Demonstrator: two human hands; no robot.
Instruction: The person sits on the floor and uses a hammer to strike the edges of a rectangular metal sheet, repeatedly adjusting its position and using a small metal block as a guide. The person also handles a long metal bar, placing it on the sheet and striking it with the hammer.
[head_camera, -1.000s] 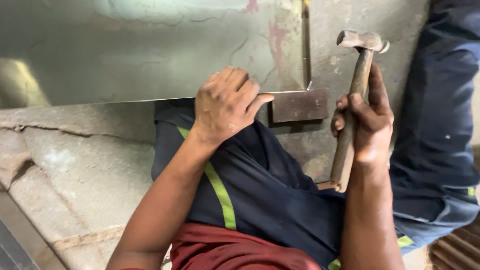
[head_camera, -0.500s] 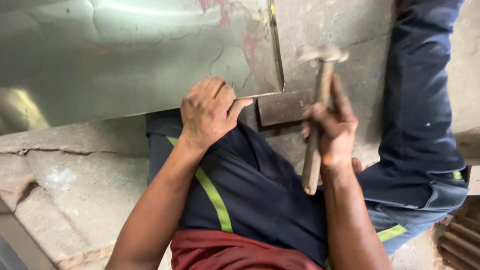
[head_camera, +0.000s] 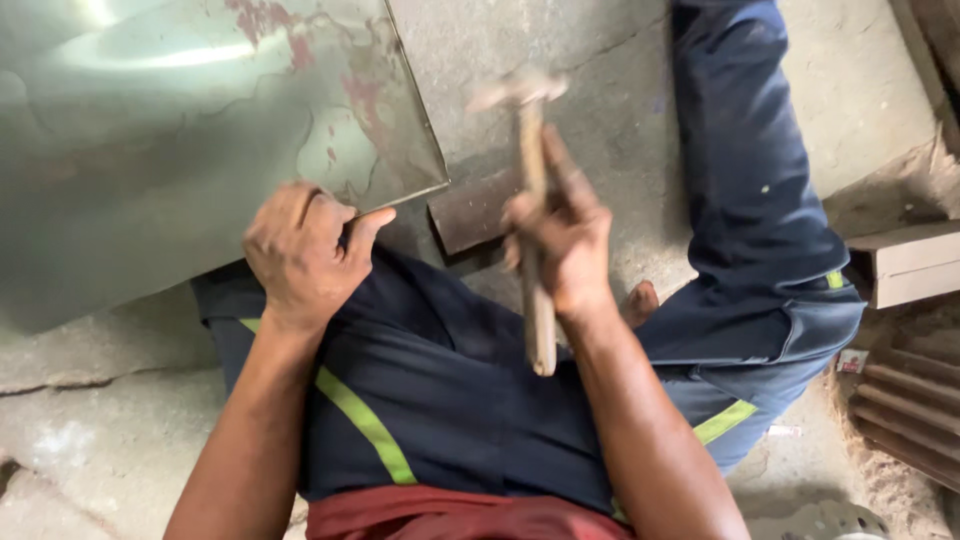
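My right hand (head_camera: 562, 236) grips the wooden handle of a hammer (head_camera: 530, 205), whose blurred metal head is raised above a dark steel block (head_camera: 470, 212) on the floor. My left hand (head_camera: 300, 252) presses down on the near edge of a large grey-green metal sheet (head_camera: 190, 140), close to its corner by the block. The sheet shows red-brown rust stains and lies over my left leg. Both legs, in dark blue trousers with yellow-green stripes, stretch out under and beside the sheet.
Cracked concrete floor (head_camera: 100, 420) surrounds me. A wooden block (head_camera: 910, 262) and ribbed brown pieces (head_camera: 910, 400) lie at the right edge. My bare foot (head_camera: 640, 300) shows beside my right wrist.
The view has shifted, so sheet and block sit lower and left. My right hand has swung the hammer leftward toward the block; its head is now blurred. My left hand stays on the sheet.
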